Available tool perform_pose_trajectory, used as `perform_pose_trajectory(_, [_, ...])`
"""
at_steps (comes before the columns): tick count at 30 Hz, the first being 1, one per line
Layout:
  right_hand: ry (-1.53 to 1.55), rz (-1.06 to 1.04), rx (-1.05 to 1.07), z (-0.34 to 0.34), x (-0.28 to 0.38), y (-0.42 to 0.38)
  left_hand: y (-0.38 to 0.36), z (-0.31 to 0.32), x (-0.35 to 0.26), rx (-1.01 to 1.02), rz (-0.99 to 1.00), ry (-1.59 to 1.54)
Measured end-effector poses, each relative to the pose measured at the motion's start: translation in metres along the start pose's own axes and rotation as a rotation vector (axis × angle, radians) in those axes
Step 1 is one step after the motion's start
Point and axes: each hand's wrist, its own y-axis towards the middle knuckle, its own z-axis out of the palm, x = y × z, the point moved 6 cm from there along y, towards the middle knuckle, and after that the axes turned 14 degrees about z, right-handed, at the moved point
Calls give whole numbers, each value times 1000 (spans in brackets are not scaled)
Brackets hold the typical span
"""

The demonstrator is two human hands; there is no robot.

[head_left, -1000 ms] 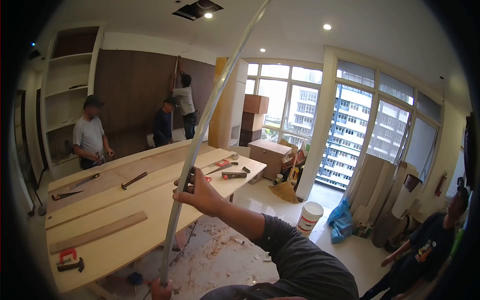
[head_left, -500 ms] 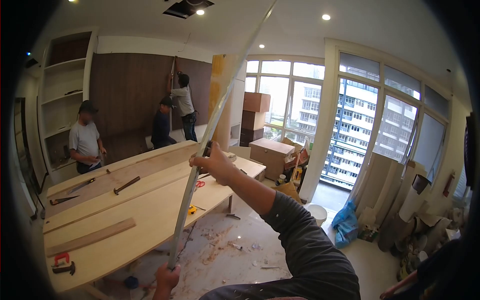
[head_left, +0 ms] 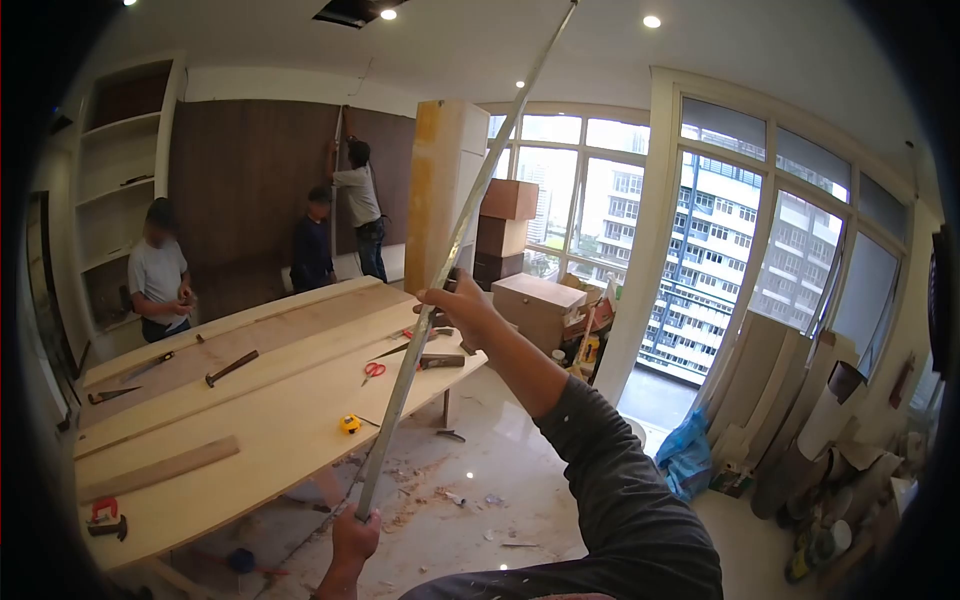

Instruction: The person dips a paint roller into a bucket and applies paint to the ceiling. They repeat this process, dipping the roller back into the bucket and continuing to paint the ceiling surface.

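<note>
A long, thin metal bar (head_left: pixel 402 385) slants upward from the bottom middle towards the ceiling in front of me. My left hand (head_left: pixel 355 540) is closed round its lower end. Higher up, my right hand (head_left: pixel 462 303) grips the bar, arm stretched forward in a dark grey sleeve. Behind the bar is a wooden worktable (head_left: pixel 270 400) topped with boards. Red-handled scissors (head_left: pixel 373 371) and a yellow tape measure (head_left: pixel 350 424) lie on it close to the bar. A hammer (head_left: pixel 232 368) rests further left, and a loose wooden strip (head_left: pixel 160 468) lies near the front.
Three people stand beyond the table, one of them reaching up at a dark wall panel (head_left: pixel 260 190). Debris (head_left: pixel 430 490) litters the floor. A tall cabinet (head_left: pixel 450 190) and a box (head_left: pixel 535 310) stand behind. Leaning boards (head_left: pixel 750 390) and a blue bag (head_left: pixel 685 455) are at right.
The view has shifted slightly right. The bar's upper end now shows near the ceiling, and more tools on the table are visible behind it. Both hands keep their grip.
</note>
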Motion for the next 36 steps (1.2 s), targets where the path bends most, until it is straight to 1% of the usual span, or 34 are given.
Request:
perform_pose_trajectory(2, [-23, -5, -10, -11, 11, -10, 2, 11, -7, -12, 58, -9])
perform_pose_trajectory(3, [-34, -8, -16, -15, 18, -12, 3, 15, -10, -7, 59, 7])
perform_pose_trajectory(4, [-46, 5, 21, -20, 21, -7, 7, 18, -16, -3, 62, 21])
perform_pose_trajectory(6, [-34, 2, -30, -28, 21, -9, 6, 23, -24, -7, 59, 21])
perform_pose_trajectory(7, [-26, 0, -54, -28, 23, -12, 4, 23, -26, -14, 52, 8])
perform_pose_trajectory(10, [-42, -35, 42, -15, 24, -21, -4, 16, -29, -23, 33, -11])
perform_pose_trajectory(11, [-81, -24, 20, -10, 22, -28, -8, 12, -30, -23, 26, -13])
perform_pose_trajectory(13, [-160, -7, -19, 6, 18, -45, -22, 4, -16, 12, -44, 20])
perform_pose_trajectory(14, [-135, 52, 29, 15, 9, -48, -32, 0, -6, 32, -81, 38])
perform_pose_trajectory(17, [-124, -55, 24, 48, -5, -69, -59, -19, 13, -41, -61, 38])
perform_pose_trajectory(18, [-137, -29, 46, 60, -7, -82, -70, -24, 23, -23, -74, 60])
perform_pose_trajectory(21, [-145, -116, 100, 94, -21, -105, -102, -43, 54, 22, -111, 116])
perform_pose_trajectory(23, [-152, -73, 157, 122, -23, -129, -126, -59, 70, 41, -139, 138])
perform_pose_trajectory(26, [-170, -52, 218, 162, -25, -165, -161, -81, 91, -65, -102, 136])
perform_pose_trajectory(27, [-177, -49, 232, 175, -27, -174, -179, -83, 116, -104, -77, 146])
perform_pose_trajectory(28, [-185, -48, 245, 186, -28, -182, -197, -80, 155, -144, -49, 155])
perform_pose_trajectory(29, [-194, -48, 259, 198, -29, -191, -208, -81, 175, -185, -21, 163])
perform_pose_trajectory(30, [-214, -13, 265, 209, -33, -199, -216, -89, 173, -177, -78, 103])
perform_pose_trajectory(32, [-223, -2, 290, 232, -37, -218, -230, -120, 136, -159, -191, -19])
perform_pose_trajectory(35, [-216, 29, 356, 263, -32, -250, -256, -137, 150, -159, -180, -34])
perform_pose_trajectory(36, [-210, 33, 377, 273, -32, -258, -265, -142, 154, -127, -188, 9])
